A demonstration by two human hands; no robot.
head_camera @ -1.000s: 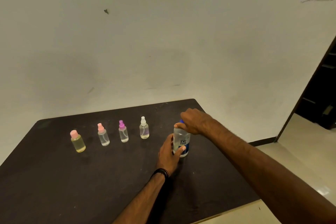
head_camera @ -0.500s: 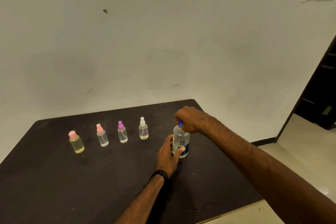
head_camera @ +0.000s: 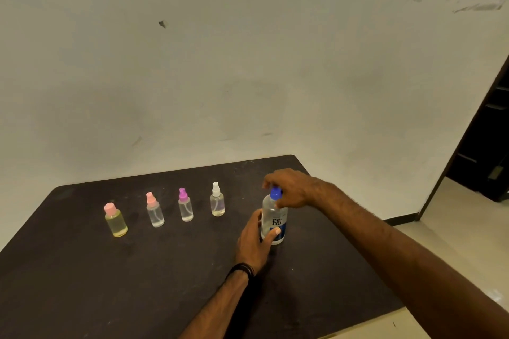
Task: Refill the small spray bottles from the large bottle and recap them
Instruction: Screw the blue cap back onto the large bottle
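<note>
Hands (head_camera: 252, 239) on large bottle (head_camera: 274, 221) and cap (head_camera: 275, 192)

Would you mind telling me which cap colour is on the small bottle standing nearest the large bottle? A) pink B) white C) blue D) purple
B: the small bottle closest to the large bottle has a white cap, while the purple and pink ones stand farther left.

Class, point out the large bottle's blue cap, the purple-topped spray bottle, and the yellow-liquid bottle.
blue cap (head_camera: 275, 192), head view, its side.
purple-topped spray bottle (head_camera: 186, 210), head view, clear body.
yellow-liquid bottle (head_camera: 116, 224), head view, body.
</note>
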